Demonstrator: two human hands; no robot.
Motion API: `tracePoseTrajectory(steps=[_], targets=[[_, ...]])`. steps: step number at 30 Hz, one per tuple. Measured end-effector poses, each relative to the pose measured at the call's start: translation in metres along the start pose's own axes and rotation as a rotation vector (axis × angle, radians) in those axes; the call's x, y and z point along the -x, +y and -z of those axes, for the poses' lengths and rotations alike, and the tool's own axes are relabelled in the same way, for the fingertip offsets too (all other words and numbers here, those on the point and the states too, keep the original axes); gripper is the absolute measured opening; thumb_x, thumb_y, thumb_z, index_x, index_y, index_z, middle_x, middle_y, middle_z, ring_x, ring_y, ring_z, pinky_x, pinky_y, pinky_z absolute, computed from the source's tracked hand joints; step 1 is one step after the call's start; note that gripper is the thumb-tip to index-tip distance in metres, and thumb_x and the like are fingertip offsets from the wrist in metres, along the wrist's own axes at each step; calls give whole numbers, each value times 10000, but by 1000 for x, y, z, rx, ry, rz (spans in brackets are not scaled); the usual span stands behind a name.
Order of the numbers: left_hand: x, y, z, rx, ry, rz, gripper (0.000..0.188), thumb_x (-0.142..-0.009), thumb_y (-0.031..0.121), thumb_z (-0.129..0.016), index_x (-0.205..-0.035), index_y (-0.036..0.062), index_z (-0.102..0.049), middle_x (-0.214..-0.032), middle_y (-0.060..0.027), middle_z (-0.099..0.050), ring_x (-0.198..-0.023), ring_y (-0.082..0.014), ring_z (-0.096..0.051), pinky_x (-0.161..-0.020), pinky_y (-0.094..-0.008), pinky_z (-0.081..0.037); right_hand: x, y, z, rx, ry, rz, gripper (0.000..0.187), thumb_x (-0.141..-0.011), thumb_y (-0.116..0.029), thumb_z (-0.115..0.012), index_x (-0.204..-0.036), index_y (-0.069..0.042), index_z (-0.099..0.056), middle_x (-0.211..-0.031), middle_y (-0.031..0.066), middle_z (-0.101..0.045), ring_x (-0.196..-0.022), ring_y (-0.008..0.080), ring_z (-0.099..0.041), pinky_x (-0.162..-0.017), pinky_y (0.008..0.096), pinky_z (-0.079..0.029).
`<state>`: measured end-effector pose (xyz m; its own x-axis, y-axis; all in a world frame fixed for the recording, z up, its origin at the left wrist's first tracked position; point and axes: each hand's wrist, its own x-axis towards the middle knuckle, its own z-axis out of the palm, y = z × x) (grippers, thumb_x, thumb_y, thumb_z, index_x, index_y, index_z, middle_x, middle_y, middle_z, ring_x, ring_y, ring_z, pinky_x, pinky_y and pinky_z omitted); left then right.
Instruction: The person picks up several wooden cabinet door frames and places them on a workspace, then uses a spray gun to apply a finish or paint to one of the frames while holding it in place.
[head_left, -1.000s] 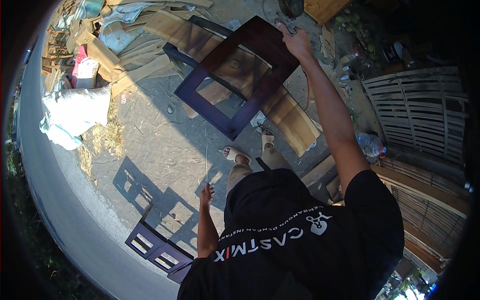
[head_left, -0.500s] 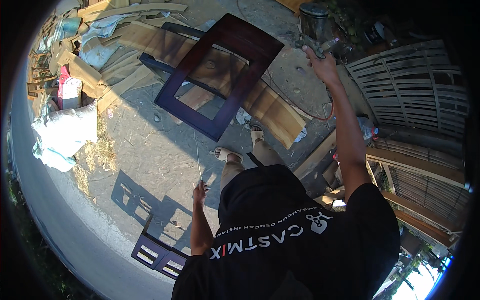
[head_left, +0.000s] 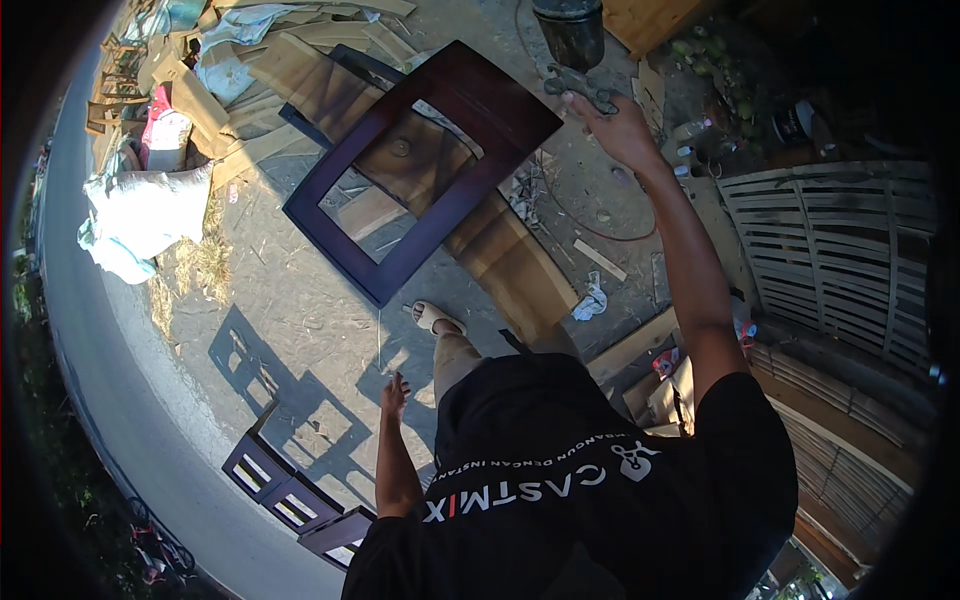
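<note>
Right hand (head_left: pixel 618 128) grips metal tool (head_left: pixel 580 85), beside dark frame (head_left: pixel 420 170); left hand (head_left: pixel 395 385) open.

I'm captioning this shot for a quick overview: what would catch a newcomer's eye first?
The big dark purple-brown wooden frame lying on planks at upper centre stands out first. The right hand reaches up beside its top corner, at a grey metal tool; the left hand hangs open below. A white sack lies at the left.

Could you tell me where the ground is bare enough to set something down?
Bare concrete lies between the dark frame, the white sacks and the left hand. It is crowded with planks behind the frame, and with scraps near the right hand and slatted panel.
</note>
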<state>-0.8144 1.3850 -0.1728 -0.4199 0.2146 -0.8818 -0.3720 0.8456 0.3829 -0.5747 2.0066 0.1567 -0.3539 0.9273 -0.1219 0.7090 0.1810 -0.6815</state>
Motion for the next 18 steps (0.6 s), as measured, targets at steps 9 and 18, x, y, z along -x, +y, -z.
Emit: tracePoseTrajectory(steps=[9, 18], targets=[[108, -63, -160, 173, 64, 118, 684, -1000, 606, -498, -1306, 2, -592, -1174, -188, -695, -940, -236, -705, -575, -290, -443, -110, 21, -16, -66, -50, 345, 590, -883, -602, -709, -921, -14, -740, -687, 63, -660, -660, 165, -642, -649, 337, -511], [138, -100, -209, 230, 59, 195, 659, -1000, 575, -535, -1285, -14, -611, -1074, -141, -701, -886, -216, -697, -555, -284, -432, -23, 90, 63, -116, -272, 163, 532, -908, -527, -722, -1047, -14, -749, -698, 48, -640, -675, 143, -624, -639, 334, -504]])
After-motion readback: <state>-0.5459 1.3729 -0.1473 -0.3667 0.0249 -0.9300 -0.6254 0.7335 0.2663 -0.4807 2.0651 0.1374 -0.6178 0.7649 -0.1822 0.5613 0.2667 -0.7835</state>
